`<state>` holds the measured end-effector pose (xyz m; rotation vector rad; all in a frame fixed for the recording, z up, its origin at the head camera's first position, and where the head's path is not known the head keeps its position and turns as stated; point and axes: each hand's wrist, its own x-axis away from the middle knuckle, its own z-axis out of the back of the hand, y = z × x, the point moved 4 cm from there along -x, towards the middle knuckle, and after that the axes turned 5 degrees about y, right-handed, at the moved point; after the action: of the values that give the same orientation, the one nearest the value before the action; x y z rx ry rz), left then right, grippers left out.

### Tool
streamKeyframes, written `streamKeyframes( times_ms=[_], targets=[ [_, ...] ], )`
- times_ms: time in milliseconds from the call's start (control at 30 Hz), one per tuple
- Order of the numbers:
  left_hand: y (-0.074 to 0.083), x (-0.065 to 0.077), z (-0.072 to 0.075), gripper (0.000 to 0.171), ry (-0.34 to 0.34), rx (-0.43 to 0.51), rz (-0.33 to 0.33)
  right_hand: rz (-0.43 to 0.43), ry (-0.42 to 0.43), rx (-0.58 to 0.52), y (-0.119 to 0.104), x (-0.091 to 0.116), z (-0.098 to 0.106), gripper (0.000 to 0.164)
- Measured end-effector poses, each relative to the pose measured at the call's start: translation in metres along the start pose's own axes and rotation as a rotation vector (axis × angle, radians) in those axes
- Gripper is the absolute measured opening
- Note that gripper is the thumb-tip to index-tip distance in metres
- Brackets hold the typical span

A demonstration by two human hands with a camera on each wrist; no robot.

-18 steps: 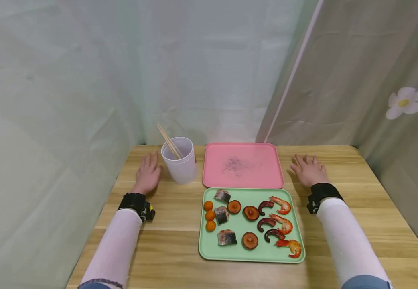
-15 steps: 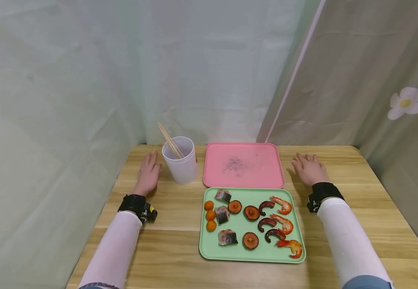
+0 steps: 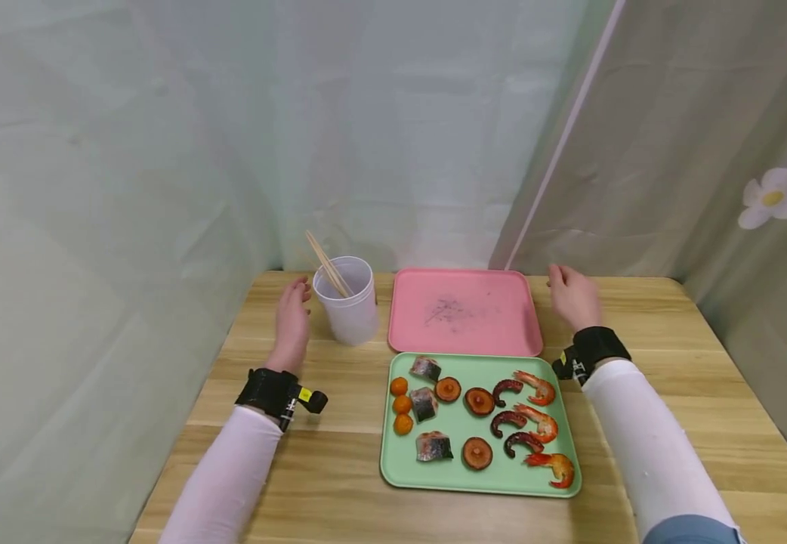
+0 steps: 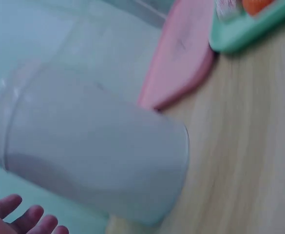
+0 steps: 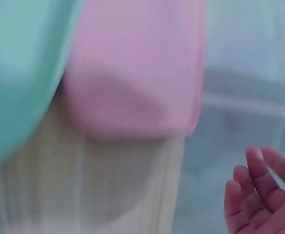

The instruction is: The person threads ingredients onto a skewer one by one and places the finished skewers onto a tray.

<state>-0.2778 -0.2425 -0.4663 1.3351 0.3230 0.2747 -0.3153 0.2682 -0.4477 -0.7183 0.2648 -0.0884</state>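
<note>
My left hand (image 3: 292, 323) is raised beside a white plastic bucket (image 3: 351, 316), fingers loosely bent near its rim and holding nothing. Several thin wooden sticks (image 3: 328, 264) lean in the bucket. Over the table at the pink tray's right side hovers my right hand (image 3: 575, 299), its fingers loosely bent around nothing. The pink tray (image 3: 464, 310) has dark marks on its surface. In front of it lies a green tray (image 3: 427, 476) with three orange balls (image 3: 402, 403), three fish pieces (image 3: 424, 404), three mushrooms (image 3: 477, 453), three dark curled tentacles (image 3: 507, 421) and three shrimp (image 3: 538, 423).
All of it stands on a wooden table (image 3: 339, 468). Pale curtains (image 3: 434, 151) hang right behind the table's back edge and along both sides. Both wrists wear black straps with small cameras.
Both hands have lifted from lying flat on the table. The left has turned toward the bucket; the right has turned inward toward the pink tray. The trays and bucket stay put.
</note>
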Motion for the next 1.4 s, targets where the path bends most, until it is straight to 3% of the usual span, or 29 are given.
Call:
streamKeyframes(
  times_ms=[233,367,500,667,867,1133,1400],
  targets=[
    [0.012,0.004,-0.021,0.058,-0.025,0.07,-0.047,-0.092,-0.087,-0.279,-0.039,0.0,-0.036,0.059],
    [0.012,-0.003,-0.033,0.061,-0.052,0.078,-0.062,-0.074,-0.116,-0.374,-0.065,-0.005,-0.06,0.051],
    [0.014,-0.008,-0.039,0.06,-0.026,0.079,-0.079,-0.033,-0.171,-0.406,-0.098,-0.007,-0.087,0.048],
    [0.014,-0.01,-0.041,0.057,0.034,0.051,-0.09,0.046,-0.232,-0.391,-0.143,-0.006,-0.112,0.046],
    [0.013,-0.009,-0.039,0.052,0.052,0.018,-0.124,0.18,-0.285,-0.373,-0.201,-0.005,-0.127,0.042],
    [0.015,-0.003,-0.034,0.052,0.025,-0.014,-0.18,0.367,-0.287,-0.165,-0.268,0.0,-0.141,0.037],
    [0.018,0.002,-0.031,0.05,0.062,-0.029,-0.266,0.487,-0.273,-0.017,-0.315,0.008,-0.151,0.031]
  ],
)
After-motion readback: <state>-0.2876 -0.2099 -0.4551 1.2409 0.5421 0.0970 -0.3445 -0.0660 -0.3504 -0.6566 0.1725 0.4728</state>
